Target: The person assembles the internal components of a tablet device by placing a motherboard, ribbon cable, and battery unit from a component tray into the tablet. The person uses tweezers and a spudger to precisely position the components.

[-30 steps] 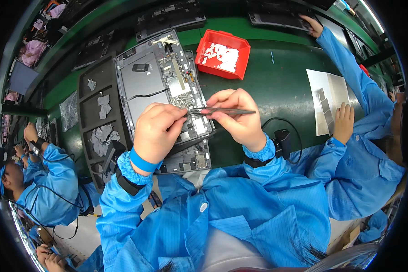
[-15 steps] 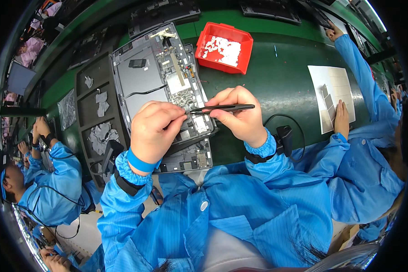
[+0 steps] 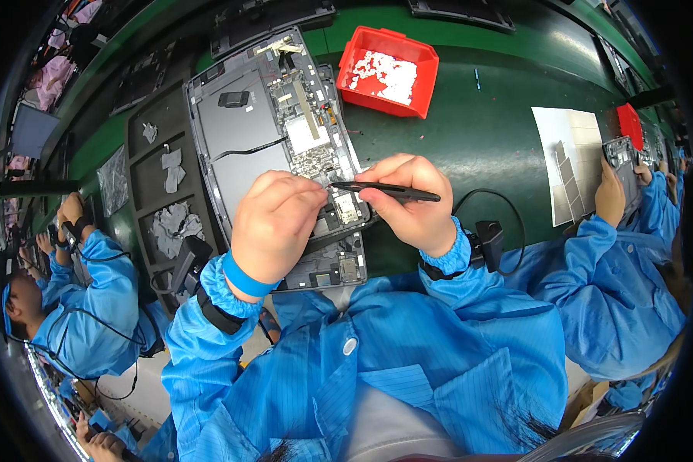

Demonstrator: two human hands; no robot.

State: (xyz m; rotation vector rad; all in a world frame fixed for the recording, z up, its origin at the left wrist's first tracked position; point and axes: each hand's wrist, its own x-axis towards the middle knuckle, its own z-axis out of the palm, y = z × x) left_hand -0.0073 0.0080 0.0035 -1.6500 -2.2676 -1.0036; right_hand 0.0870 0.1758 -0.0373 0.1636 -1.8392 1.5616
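Observation:
Black tweezers (image 3: 400,190) are pinched in my right hand (image 3: 416,202), their tip pointing left. My left hand (image 3: 276,223) is closed, thumb and fingertips pressed together right by that tip; what they pinch, if anything, is too small to make out. Both hands hover over the lower part of an opened grey device (image 3: 235,137), whose circuit board (image 3: 313,163) runs down its right side. A black cable (image 3: 248,150) crosses the grey casing toward the board. Beneath it, another grey device (image 3: 323,266) shows at the lower edge.
A red bin (image 3: 422,92) of small white pieces stands beyond the device. To the left lies a dark compartment tray (image 3: 135,192) with crumpled grey scraps. A sheet with grey strips (image 3: 566,154) lies right, near a co-worker holding a device (image 3: 622,154). Another co-worker sits left.
The tweezers' tip has tilted, and my hands have shifted slightly right. The co-worker on the right has drawn back the outstretched arm and now holds a device.

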